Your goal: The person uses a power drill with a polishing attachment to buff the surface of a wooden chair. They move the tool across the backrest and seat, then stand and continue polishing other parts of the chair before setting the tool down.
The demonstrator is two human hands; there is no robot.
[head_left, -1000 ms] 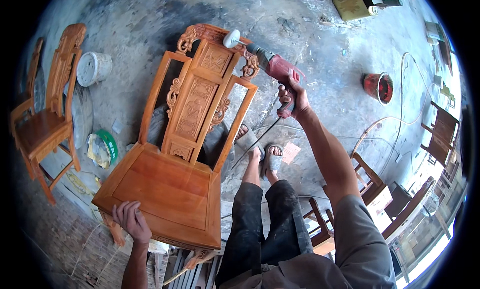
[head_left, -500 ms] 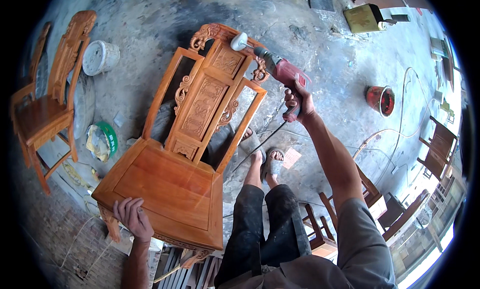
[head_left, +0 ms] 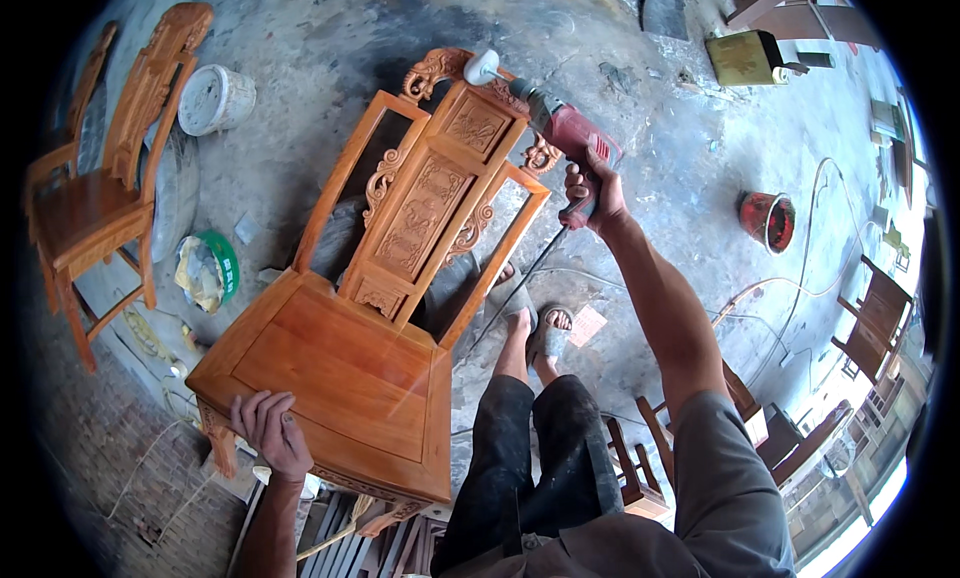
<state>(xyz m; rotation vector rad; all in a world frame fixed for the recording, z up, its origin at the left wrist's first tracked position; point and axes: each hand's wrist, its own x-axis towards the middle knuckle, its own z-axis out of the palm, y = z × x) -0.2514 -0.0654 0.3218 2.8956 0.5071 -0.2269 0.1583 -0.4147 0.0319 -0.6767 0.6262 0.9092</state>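
A carved wooden chair (head_left: 350, 348) with an orange-brown finish leans back before me, its panelled backrest pointing away. My left hand (head_left: 274, 434) grips the front edge of the seat, fingers laid over the top. In my right hand (head_left: 602, 193) is a red power drill (head_left: 580, 138), held by its handle with the fingers wrapped round. At the drill's front end a whitish rounded polishing head (head_left: 482, 67) is at the carved top rail (head_left: 505, 93); whether it touches the wood I cannot tell. The drill's dark cord (head_left: 520, 285) runs down past the chair's right side.
More wooden chairs (head_left: 95, 213) stand at the left, near a white bucket (head_left: 216, 100) and a green-rimmed tub (head_left: 215, 268). A red bucket (head_left: 768, 222), a yellowish can (head_left: 746, 58) and a loose hose (head_left: 800, 283) are on the floor at the right.
The polishing head has shifted slightly toward the far left along the top rail, with my right hand on the drill. My left hand stays at the seat edge. The whole view has shifted a little.
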